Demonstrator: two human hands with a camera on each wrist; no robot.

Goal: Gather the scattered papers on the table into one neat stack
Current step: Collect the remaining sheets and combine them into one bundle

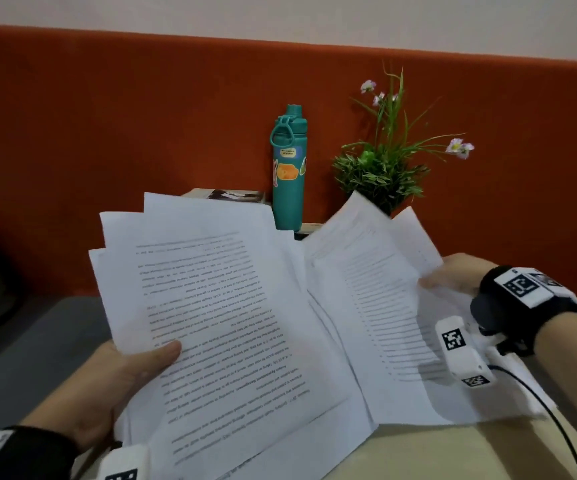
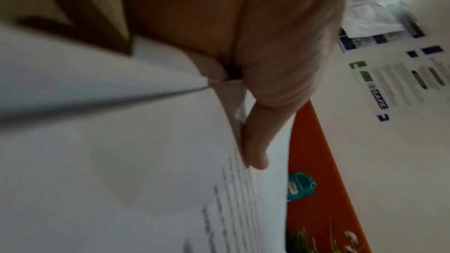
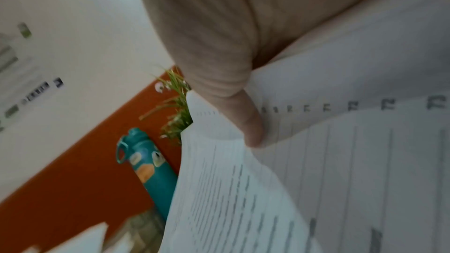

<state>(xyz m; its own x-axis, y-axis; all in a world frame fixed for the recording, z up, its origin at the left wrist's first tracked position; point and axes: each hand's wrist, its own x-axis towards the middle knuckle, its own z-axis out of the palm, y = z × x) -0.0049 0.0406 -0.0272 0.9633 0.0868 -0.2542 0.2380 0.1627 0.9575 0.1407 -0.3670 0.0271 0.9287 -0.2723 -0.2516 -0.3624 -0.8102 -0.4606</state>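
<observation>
Up off the table [image 1: 453, 455], the left hand [image 1: 107, 386] pinches an uneven sheaf of papers [image 1: 217, 323] by its near edge. Meanwhile the right hand [image 1: 453, 275] pinches further sheets [image 1: 377, 289] by their right edge.

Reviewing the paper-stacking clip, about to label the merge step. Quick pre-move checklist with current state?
1. Left hand grips the left bundle of papers, thumb on top: ok.
2. Right hand pinches the right bundle of papers at its edge: ok.
3. Sheets within each bundle aligned: not ok, corners fan out in both.
4. The two bundles merged into one stack: not ok, they only overlap in the middle.
5. Teal bottle and plant clear of the papers: cannot tell, the sheets hide their bases.
6. No sheets left on the table: cannot tell, the papers cover much of it.
</observation>
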